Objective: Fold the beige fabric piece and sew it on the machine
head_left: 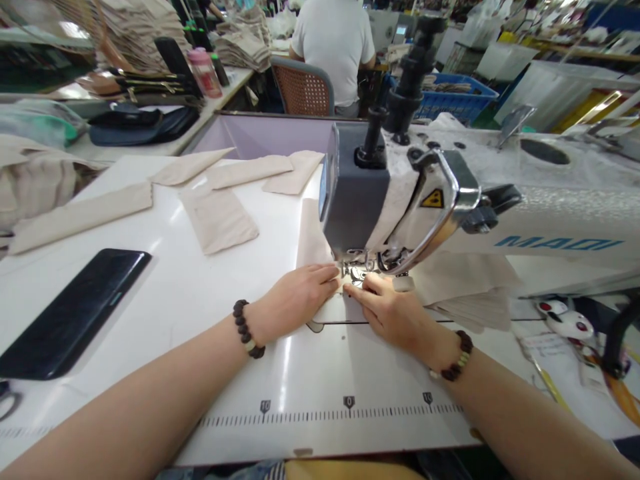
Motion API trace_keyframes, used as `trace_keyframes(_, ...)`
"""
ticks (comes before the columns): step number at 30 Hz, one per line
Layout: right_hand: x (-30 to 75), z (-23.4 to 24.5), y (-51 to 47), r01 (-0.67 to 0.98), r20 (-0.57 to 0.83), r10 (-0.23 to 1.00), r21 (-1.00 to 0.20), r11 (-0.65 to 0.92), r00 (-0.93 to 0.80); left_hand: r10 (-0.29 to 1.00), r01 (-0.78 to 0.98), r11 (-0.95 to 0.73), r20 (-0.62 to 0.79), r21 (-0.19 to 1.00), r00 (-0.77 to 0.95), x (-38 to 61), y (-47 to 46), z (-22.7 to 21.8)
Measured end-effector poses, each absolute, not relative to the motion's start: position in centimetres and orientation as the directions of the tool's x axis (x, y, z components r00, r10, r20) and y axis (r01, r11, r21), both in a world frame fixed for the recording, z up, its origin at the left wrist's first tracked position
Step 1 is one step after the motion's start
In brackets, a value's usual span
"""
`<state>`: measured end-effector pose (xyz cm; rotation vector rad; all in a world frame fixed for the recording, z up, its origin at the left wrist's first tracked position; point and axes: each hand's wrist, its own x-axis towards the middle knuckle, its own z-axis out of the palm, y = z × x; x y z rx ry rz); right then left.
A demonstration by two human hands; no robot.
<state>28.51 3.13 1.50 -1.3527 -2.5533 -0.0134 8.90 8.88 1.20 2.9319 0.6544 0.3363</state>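
I reach inward from both sides: my left hand (303, 292) lies low, fingers together, by the beige cloth (313, 237) running beside the sewing machine's (357, 193) head; my right hand (393, 312) half-curls, index extended. Whether either pinches cloth, I cannot tell.

A dark beaded bracelet (239, 323), left of centre, carries one pale bead; a second bracelet (464, 342), lower right, has several. Yellow cloth (345, 471) shows at bottom centre.

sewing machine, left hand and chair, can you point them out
Sewing machine (500, 167), head view, on its white arm.
Left hand (295, 293), head view, on its back.
Chair (303, 90), head view, on its backrest.
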Motion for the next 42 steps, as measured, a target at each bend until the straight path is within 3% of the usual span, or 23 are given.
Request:
trace_keyframes(9, 28.5, 0.9, 3.5, 0.833, 0.212, 0.839, -0.146, 0.534, -0.501, 0.535, 0.5, -0.842, 0.19, 0.204, 0.824, 9.6, 9.6, 1.7)
trace_keyframes(19, 28.5, 0.7, 3.4, 0.843, 0.192, 0.85, -0.146, 0.518, -0.49, 0.535, 0.505, -0.843, 0.191, 0.187, 0.823, 9.4, 10.3, 0.8)
trace_keyframes(27, 28.6, 1.1, 3.3, 0.828, 0.241, 0.829, -0.137, 0.544, -0.505, 0.639, 0.639, -0.769, -0.003, 0.01, 0.769, 10.0, 7.5, 2.9)
trace_keyframes(34, 29.3, 1.3, 3.2, 0.774, 0.24, 0.802, -0.219, 0.594, -0.548, 0.525, 0.525, -0.851, -0.016, -0.016, 0.851, 10.3, 5.1, 3.4)
trace_keyframes(39, 29.6, 1.7, 2.9, 0.628, 0.264, 0.676, -0.249, 0.737, -0.688, 0.369, 0.377, -0.917, -0.082, 0.129, 0.926, 9.7, 5.3, 3.9)
trace_keyframes(42, 29.5, 1.7, 2.5, 0.583, 0.245, 0.622, -0.217, 0.783, -0.743, 0.363, 0.381, -0.911, -0.128, 0.157, 0.923, 9.7, 5.2, 4.3)
